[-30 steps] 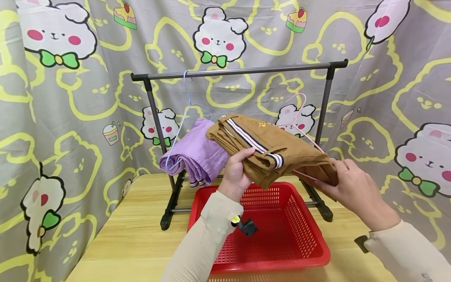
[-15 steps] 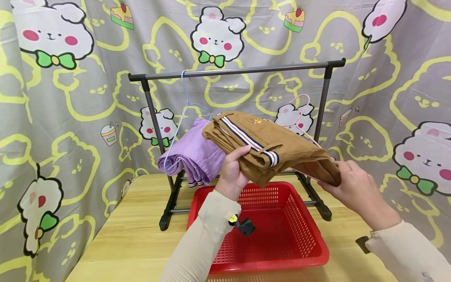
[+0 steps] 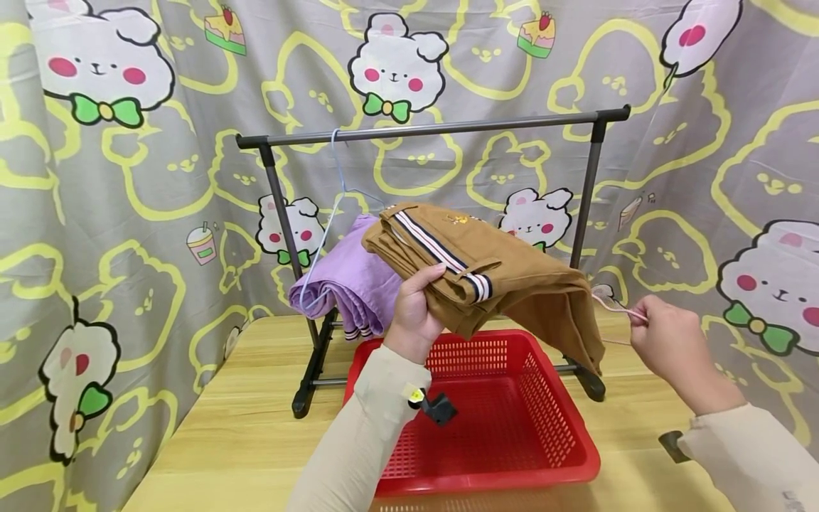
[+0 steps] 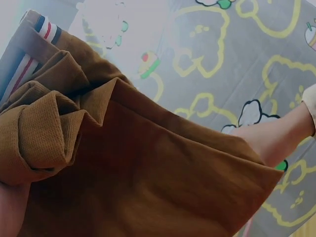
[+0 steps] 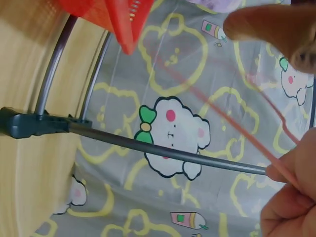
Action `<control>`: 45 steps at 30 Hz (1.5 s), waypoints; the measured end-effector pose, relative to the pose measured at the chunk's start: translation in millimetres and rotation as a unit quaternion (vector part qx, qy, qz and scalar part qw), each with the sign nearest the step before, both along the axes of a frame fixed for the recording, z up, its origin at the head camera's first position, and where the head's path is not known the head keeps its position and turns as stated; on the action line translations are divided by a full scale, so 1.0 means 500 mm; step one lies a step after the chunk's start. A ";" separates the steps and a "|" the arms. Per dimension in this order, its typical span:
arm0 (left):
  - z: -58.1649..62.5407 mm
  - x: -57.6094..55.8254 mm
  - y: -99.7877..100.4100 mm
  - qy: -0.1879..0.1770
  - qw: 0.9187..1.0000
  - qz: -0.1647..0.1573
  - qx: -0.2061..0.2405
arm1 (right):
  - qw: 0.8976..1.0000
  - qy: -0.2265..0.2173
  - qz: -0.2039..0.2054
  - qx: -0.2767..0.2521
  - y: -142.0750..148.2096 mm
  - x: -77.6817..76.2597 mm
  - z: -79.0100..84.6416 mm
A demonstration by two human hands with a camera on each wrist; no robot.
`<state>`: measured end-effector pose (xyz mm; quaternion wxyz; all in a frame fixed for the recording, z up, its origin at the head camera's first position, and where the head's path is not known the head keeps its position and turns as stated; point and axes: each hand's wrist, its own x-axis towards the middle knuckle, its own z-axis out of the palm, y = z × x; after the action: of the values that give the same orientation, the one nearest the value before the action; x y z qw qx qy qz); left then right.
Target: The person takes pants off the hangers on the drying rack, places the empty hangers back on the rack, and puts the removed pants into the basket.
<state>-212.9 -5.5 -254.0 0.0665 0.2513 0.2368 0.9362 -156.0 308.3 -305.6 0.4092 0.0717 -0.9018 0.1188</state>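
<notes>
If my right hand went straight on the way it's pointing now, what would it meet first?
Past the pink hanger your right hand grips, probably the brown trousers; the rack's right post looks farther back, though depth is hard to judge in the head view.

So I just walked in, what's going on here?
A person holds folded brown pants in the left hand, while the right hand grips a pink hanger off to their right. The pants are not on the rack. A purple garment hangs there on a blue hanger, and a red basket sits on the table below.
</notes>
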 end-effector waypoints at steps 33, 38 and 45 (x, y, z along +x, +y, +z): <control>-0.036 -0.009 -0.022 -0.018 0.999 -0.003 -0.031 | 0.961 -0.135 -0.017 -0.240 0.014 0.022 0.012; -0.047 -0.011 -0.025 -0.035 0.999 -0.009 -0.040 | 0.957 -0.145 -0.029 -0.250 0.015 0.023 0.007; -0.061 -0.007 -0.027 -0.048 0.996 -0.027 -0.063 | 0.955 -0.140 -0.034 -0.257 0.017 0.019 0.002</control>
<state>-216.4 -18.8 -284.3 0.1191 0.2077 0.2847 0.9283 -146.6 316.8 -304.8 0.2871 -0.0846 -0.8909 0.3416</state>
